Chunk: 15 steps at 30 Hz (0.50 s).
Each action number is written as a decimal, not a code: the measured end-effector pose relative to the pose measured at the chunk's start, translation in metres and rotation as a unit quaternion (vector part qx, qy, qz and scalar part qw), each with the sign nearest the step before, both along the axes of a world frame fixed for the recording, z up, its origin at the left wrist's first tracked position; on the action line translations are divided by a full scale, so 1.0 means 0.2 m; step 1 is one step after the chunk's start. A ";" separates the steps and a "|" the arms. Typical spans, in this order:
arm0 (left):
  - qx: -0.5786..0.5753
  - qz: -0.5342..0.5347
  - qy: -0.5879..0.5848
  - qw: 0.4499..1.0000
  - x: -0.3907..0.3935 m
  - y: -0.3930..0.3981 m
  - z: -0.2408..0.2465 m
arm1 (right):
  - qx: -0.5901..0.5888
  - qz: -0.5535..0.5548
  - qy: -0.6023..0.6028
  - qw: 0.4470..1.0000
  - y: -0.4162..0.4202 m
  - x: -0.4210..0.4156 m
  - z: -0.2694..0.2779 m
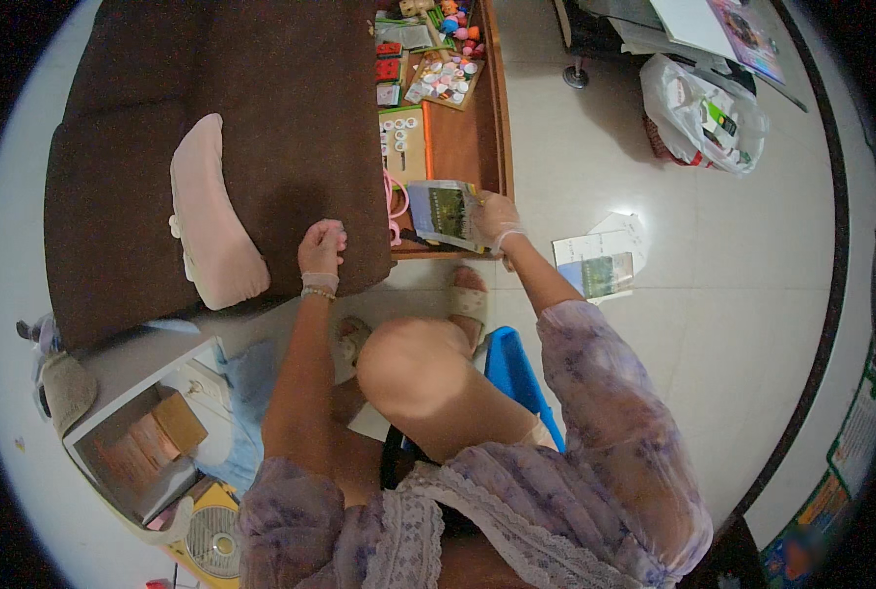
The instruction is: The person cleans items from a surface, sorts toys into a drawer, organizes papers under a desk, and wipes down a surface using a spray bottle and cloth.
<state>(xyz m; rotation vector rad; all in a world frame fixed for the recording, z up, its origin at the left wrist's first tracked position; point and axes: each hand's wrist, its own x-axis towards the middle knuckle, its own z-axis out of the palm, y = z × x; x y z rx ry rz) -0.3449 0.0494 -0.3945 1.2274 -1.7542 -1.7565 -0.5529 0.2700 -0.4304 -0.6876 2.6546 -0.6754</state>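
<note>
In the head view my right hand (498, 221), in a thin see-through glove, grips the right edge of a clear packet with a blue and green printed picture (445, 213). The packet lies over the near end of an open wooden drawer (467, 151). My left hand (323, 249), gloved too and with a beaded bracelet at the wrist, is over the brown cushion (283, 147) with its fingers curled; no object shows in it. Beside the packet in the drawer is a pink looped thing (396, 199). Farther back lie a wooden board with round pieces (449, 77) and small colourful toys (461, 28).
On the floor at the right lie papers and a similar packet (605, 276). Beyond them stands a bin with a white plastic bag (703, 125). A pink cushion (217, 221) rests on the brown seat. A blue stool (515, 368) and an open box (143, 449) are near my legs.
</note>
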 end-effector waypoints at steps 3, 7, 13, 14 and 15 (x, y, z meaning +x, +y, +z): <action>0.004 0.007 -0.025 1.000 -0.01 -0.05 -0.01 | 0.060 0.031 -0.008 0.998 -0.11 0.02 0.10; 0.100 0.022 -0.016 0.995 -0.03 -0.11 -0.02 | 0.070 0.030 -0.032 0.997 -0.14 -0.06 0.14; 0.098 0.022 -0.011 0.995 -0.04 -0.12 -0.02 | 0.067 0.025 -0.108 0.992 -0.22 -0.02 0.12; 0.098 0.016 -0.007 0.995 -0.04 -0.13 -0.05 | 0.053 0.010 -0.130 0.990 -0.23 0.00 0.09; 0.095 0.012 -0.004 0.995 -0.03 -0.14 -0.05 | 0.037 -0.003 -0.154 0.987 -0.26 0.02 0.08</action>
